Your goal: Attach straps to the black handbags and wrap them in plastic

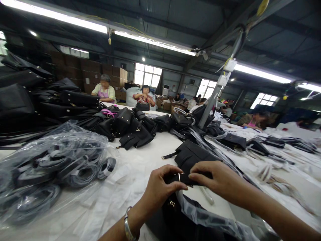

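Note:
A black strap (184, 178) with a gold-coloured metal buckle is pinched between my two hands. My left hand (163, 182), with a bracelet at its wrist, closes thumb and fingers around the buckle end. From the other side, my right hand (212, 175) grips the strap between thumb and fingers. Under them a black handbag (170, 217) lies close to me, a small gold clasp on it and a plastic-wrapped handle across it. Just beyond my hands lies another black bag (192, 152) with a short buckled strap.
A clear plastic bag (82, 134) of coiled straps lies at the left on the white table (163, 144). Black handbags (125, 122) are heaped across the back and left. A metal post (209, 103) rises at the right. Several people work farther back.

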The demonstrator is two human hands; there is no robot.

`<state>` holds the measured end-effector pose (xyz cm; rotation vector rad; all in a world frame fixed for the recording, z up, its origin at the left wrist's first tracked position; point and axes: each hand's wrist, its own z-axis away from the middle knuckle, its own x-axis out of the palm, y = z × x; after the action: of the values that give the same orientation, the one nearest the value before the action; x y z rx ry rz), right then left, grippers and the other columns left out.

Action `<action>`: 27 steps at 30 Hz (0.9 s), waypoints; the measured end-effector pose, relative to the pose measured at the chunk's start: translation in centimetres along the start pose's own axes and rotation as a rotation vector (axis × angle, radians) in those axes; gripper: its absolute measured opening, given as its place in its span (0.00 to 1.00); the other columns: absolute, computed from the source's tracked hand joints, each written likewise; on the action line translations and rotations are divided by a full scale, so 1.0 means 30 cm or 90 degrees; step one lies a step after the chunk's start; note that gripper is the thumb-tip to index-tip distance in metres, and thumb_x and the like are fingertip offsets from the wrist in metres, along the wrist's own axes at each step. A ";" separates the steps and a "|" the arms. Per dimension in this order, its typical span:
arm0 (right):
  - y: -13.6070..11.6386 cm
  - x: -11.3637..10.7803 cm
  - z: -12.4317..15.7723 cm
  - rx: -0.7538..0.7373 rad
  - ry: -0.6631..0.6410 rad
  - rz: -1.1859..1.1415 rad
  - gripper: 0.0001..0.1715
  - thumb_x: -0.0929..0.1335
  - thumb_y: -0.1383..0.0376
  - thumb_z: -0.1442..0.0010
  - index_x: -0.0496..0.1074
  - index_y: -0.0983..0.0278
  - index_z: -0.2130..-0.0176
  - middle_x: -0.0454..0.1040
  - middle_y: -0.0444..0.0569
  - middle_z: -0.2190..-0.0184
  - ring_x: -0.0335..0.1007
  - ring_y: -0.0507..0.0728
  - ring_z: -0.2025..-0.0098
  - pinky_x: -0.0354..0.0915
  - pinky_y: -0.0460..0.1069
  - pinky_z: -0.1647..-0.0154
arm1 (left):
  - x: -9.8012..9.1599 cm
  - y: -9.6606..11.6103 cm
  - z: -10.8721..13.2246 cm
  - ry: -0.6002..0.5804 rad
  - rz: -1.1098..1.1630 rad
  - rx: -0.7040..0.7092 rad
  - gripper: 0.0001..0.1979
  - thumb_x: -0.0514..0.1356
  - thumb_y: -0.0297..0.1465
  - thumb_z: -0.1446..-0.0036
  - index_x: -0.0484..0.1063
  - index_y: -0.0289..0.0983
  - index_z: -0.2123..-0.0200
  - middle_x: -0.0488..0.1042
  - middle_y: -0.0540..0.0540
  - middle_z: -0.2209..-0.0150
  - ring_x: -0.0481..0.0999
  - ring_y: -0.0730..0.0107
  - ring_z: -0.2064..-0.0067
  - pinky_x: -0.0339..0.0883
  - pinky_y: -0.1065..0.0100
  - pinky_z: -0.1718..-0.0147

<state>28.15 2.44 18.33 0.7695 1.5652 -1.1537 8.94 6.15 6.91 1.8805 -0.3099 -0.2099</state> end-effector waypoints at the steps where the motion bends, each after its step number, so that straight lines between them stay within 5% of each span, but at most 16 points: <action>1: -0.015 0.015 -0.003 -0.039 0.028 0.048 0.16 0.68 0.53 0.37 0.79 0.59 0.58 0.81 0.47 0.62 0.75 0.61 0.59 0.65 0.53 0.57 | -0.003 0.003 -0.001 -0.005 -0.004 0.017 0.15 0.74 0.27 0.56 0.80 0.39 0.61 0.82 0.48 0.61 0.79 0.62 0.57 0.69 0.67 0.55; 4: -0.047 0.045 -0.010 -0.115 0.068 0.160 0.24 0.75 0.56 0.44 0.76 0.59 0.49 0.81 0.51 0.57 0.76 0.65 0.53 0.58 0.64 0.39 | -0.017 0.014 -0.004 -0.058 0.017 0.065 0.17 0.69 0.24 0.50 0.78 0.41 0.55 0.81 0.49 0.54 0.78 0.63 0.51 0.68 0.67 0.49; 7: -0.063 0.055 -0.026 -0.109 0.052 0.193 0.17 0.74 0.60 0.42 0.78 0.59 0.53 0.82 0.51 0.62 0.78 0.64 0.57 0.55 0.67 0.37 | -0.036 0.025 -0.003 -0.085 0.021 0.076 0.17 0.66 0.24 0.46 0.75 0.41 0.52 0.81 0.48 0.53 0.79 0.64 0.50 0.69 0.67 0.48; 13: -0.038 0.050 -0.058 -0.118 0.037 0.165 0.13 0.73 0.58 0.41 0.79 0.55 0.56 0.83 0.47 0.63 0.79 0.62 0.58 0.55 0.68 0.36 | -0.107 0.042 0.010 0.067 -0.155 0.045 0.04 0.69 0.28 0.49 0.79 0.39 0.67 0.81 0.51 0.68 0.79 0.67 0.63 0.69 0.69 0.60; 16: -0.006 0.040 -0.059 -0.111 0.046 0.162 0.13 0.72 0.57 0.41 0.80 0.54 0.55 0.83 0.46 0.61 0.79 0.62 0.58 0.55 0.68 0.35 | -0.185 0.012 0.022 0.099 -0.152 -0.029 0.05 0.68 0.31 0.49 0.78 0.37 0.68 0.80 0.50 0.69 0.78 0.66 0.65 0.68 0.68 0.62; 22: 0.042 0.017 -0.061 -0.030 0.042 0.169 0.15 0.71 0.53 0.42 0.81 0.54 0.57 0.83 0.49 0.61 0.78 0.66 0.59 0.73 0.60 0.58 | -0.379 -0.132 0.107 0.144 -0.107 -0.201 0.09 0.66 0.34 0.52 0.76 0.35 0.69 0.78 0.49 0.73 0.76 0.66 0.68 0.65 0.68 0.66; 27: 0.078 0.024 -0.088 -0.036 0.016 0.098 0.19 0.69 0.53 0.41 0.80 0.59 0.55 0.83 0.50 0.57 0.80 0.65 0.58 0.74 0.57 0.56 | -0.436 -0.178 0.157 0.232 -0.082 -0.220 0.11 0.67 0.35 0.52 0.77 0.34 0.67 0.77 0.49 0.73 0.74 0.67 0.67 0.65 0.69 0.66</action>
<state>29.12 5.66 17.07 0.8540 1.5254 -0.9872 -4.29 7.66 0.23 1.5579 0.0931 -0.0034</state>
